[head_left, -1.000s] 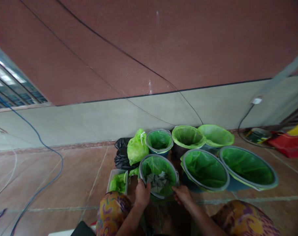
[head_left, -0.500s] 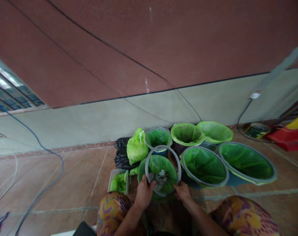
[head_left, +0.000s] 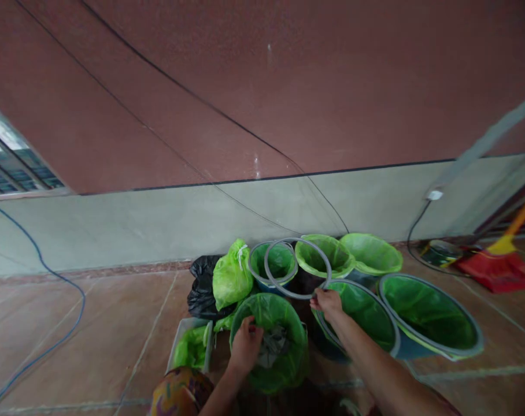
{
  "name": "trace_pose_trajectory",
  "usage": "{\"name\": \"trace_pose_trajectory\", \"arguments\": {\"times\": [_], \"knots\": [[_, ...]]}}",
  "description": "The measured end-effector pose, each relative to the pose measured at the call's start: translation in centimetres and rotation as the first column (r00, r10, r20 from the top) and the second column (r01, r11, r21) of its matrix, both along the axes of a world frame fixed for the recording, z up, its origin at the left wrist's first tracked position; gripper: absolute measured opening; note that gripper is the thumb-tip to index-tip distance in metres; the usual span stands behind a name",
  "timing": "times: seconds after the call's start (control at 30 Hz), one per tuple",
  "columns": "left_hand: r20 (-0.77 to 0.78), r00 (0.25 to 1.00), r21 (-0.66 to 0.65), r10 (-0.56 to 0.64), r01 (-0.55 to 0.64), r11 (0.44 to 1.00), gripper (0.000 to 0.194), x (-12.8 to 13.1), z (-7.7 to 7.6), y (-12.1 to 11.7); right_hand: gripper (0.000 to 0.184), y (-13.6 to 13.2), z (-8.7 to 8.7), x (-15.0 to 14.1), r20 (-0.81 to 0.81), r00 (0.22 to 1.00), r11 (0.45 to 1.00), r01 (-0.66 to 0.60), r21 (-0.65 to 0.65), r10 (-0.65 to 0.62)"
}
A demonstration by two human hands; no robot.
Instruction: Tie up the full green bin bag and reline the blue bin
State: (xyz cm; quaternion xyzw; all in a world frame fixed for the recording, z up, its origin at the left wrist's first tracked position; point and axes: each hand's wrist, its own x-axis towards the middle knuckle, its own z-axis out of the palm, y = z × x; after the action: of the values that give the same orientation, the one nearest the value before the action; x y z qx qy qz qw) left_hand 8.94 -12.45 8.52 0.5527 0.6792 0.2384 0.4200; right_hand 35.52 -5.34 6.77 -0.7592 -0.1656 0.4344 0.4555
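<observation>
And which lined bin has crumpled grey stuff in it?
The leftmost bin in the front row, by the left hand. It alone shows crumpled grey material inside; the others show only green liner.

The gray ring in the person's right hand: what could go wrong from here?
The right hand holds the gray ring at only one part of its edge, so it might swing and snag the small lined bin it overlaps in view.

No ring sits on the near green liner, so its edge could slip inward.

The grayish scraps inside might spill if that liner were tugged sharply.
</observation>
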Motion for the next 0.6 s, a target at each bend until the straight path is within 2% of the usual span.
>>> {"name": "trace_pose_trajectory", "arguments": {"times": [0.13,0.3,0.47,0.6], "knots": [[-0.169,0.986,-0.08,0.011,-0.025,0.997,0.036,-0.6,-1.5,-1.2,0.014,3.2,-0.8,1.5,0.017,0.998,0.997,0.06,-0.05,-0.06],[-0.199,0.979,-0.168,0.045,-0.08,0.983,0.035,-1.1,-3.6,-1.8,0.011,5.9,-2.6,1.0,-0.009,0.994,0.994,0.109,-0.024,-0.109],[-0.259,0.956,-0.118,0.134,-0.169,0.979,0.041,-2.2,-5.1,-1.4,0.011,8.1,-3.3,0.3,-0.017,0.996,0.996,0.084,0.027,-0.083],[-0.355,0.91,-0.066,0.215,-0.254,0.965,0.044,-2.9,-5.8,-1.2,0.021,7.7,-4.3,0.4,0.117,0.993,1.0,-0.001,-0.004,0.001]]}}
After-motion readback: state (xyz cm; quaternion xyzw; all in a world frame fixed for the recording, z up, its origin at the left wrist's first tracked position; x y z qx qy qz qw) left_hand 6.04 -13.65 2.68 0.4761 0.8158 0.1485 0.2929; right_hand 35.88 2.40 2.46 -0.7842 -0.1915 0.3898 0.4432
